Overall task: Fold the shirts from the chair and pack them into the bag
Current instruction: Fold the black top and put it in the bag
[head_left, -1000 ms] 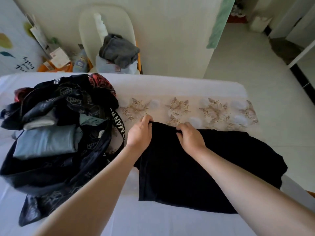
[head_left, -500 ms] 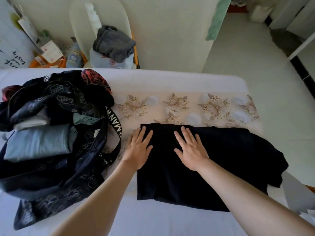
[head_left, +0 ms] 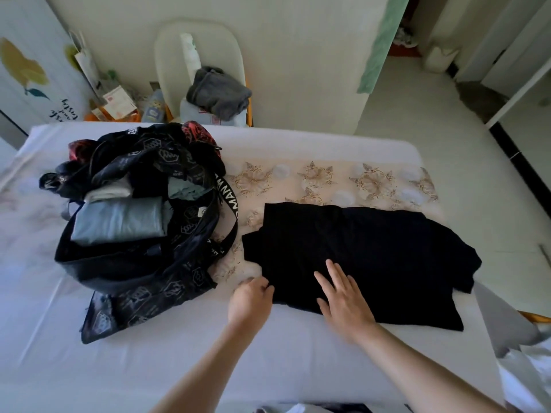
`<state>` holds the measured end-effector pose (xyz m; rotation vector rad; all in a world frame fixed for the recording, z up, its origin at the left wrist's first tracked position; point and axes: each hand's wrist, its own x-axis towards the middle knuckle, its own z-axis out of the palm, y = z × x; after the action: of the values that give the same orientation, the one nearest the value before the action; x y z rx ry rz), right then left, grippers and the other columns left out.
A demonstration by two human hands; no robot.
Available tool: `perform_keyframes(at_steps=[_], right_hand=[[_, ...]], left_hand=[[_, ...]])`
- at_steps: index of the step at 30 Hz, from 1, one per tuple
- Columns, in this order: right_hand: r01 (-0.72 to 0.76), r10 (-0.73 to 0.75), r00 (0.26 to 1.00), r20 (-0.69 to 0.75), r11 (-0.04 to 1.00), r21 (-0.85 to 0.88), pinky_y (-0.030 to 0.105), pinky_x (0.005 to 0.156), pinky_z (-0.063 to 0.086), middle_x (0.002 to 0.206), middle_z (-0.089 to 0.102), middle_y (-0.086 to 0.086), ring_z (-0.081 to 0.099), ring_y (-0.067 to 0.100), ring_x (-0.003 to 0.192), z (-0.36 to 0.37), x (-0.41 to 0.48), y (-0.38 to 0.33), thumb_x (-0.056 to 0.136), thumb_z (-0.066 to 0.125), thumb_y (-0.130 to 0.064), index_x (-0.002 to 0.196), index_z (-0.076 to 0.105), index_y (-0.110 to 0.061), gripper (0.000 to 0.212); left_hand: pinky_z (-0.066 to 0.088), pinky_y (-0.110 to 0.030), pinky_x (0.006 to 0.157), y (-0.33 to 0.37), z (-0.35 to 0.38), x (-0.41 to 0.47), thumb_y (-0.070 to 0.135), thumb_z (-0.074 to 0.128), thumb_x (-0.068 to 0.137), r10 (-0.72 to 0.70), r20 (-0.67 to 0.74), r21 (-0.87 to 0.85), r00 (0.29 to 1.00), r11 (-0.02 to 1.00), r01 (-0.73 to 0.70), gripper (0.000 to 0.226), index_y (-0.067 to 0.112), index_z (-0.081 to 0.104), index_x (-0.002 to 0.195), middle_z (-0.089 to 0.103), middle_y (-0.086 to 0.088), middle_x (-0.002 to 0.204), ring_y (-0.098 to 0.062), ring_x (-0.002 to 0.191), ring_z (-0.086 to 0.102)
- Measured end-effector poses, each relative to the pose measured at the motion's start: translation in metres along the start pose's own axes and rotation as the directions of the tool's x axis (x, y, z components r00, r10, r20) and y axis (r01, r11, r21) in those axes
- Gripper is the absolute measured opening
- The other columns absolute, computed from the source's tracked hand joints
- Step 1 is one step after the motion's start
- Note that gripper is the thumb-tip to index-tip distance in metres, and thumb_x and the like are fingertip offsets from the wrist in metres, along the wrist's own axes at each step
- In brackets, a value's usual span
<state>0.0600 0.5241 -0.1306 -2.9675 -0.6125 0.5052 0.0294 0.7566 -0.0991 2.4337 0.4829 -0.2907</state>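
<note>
**Head view: two hands folding a black shirt on a bed**

Nearest, the left hand [head_left: 250, 299] is pinching the near-left edge of the black shirt [head_left: 372, 257]. The right hand [head_left: 346, 302] is lying flat on it, fingers spread. The shirt is lying on the bed [head_left: 268, 368], just right of the open bag [head_left: 143, 263]. An uneven pull could bunch its loose sleeve. The bag's strap [head_left: 227, 198] is trailing close by. Beyond, a grey garment [head_left: 219, 92] is waiting on the chair [head_left: 170, 55].

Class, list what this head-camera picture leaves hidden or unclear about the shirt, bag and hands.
Head view: left hand fingertips, curled at black shirt edge; grip unclear.
Head view: bag depths, covered by folded clothes.
Head view: chair seat pile, under the grey garment.
</note>
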Motion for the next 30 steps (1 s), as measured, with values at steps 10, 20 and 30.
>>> perform_keyframes(at_steps=[10,20,30], right_hand=[[-0.053,0.050,0.993,0.104,0.998,0.021,0.048,0.124,0.006,0.164,-0.022,0.006,-0.015,0.023,0.152,-0.005,-0.036,-0.015,0.105,0.033,-0.044,0.159,0.002,-0.030,0.064],[-0.143,0.132,0.981,0.143,0.988,0.066,0.047,0.121,0.012,0.165,-0.016,0.005,-0.009,0.024,0.153,-0.001,-0.074,0.006,0.104,0.029,-0.047,0.158,0.003,-0.034,0.062],[-0.224,0.267,0.962,-0.060,0.893,0.389,0.032,0.114,0.034,0.152,0.041,-0.006,0.039,0.014,0.138,-0.040,-0.084,0.070,0.101,0.050,-0.029,0.138,0.055,-0.028,0.038]], left_hand=[[0.043,-0.039,0.087,-0.039,-0.007,-0.030,-0.001,0.046,0.086,-0.009,-0.110,0.235,0.994,0.971,0.035,0.031,0.012,0.043,0.114,0.056,-0.007,0.112,-0.031,0.102,0.055],[0.034,-0.035,0.111,-0.024,-0.001,-0.028,0.043,0.032,0.104,0.333,0.325,0.473,0.885,0.753,-0.457,0.051,0.029,0.027,0.153,0.021,0.002,0.159,-0.019,0.145,0.022],[0.044,-0.038,0.089,0.076,0.002,-0.002,0.038,0.037,0.101,0.301,0.316,0.684,0.900,0.584,-0.436,0.036,0.017,0.058,0.121,0.059,-0.006,0.119,-0.027,0.110,0.056]])
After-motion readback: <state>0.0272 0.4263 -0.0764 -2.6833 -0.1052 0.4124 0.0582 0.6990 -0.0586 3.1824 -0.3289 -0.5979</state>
